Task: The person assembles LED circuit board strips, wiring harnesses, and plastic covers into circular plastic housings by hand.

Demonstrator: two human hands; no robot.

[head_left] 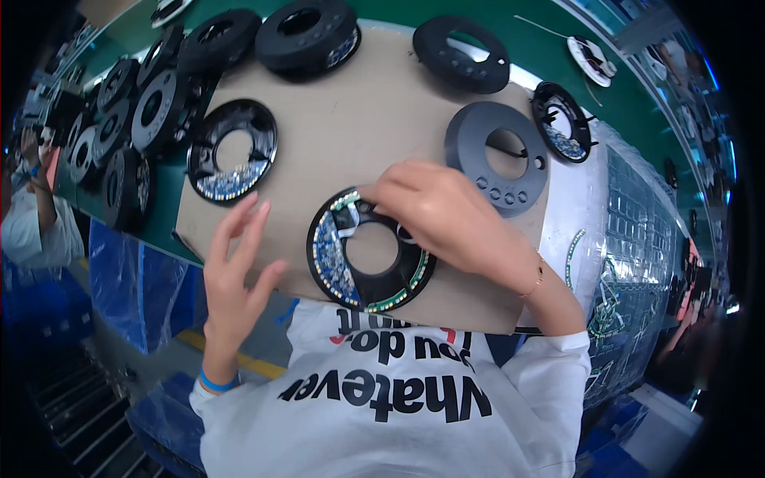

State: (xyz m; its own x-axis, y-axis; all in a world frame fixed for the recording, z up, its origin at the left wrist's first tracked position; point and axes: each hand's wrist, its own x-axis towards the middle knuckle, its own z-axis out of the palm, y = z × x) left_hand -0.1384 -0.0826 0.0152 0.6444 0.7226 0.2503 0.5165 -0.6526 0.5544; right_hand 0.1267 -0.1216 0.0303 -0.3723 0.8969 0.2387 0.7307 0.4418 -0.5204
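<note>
A black ring-shaped housing lies on the cardboard in front of me, its inside facing up. A blue circuit board with small lights fills its left part, and a green light strip curves along the lower right rim. My right hand is bent over the upper right of this housing, fingertips pressed together at its rim. The fingers hide whatever they pinch there. To the left of the housing, my left hand is held open, fingers spread, with nothing in it.
Another open housing with a board lies at the upper left. A grey ring cover and a small open housing are at the right. Several dark housings crowd the far left. Clear plastic trays with green strips stand right of the cardboard.
</note>
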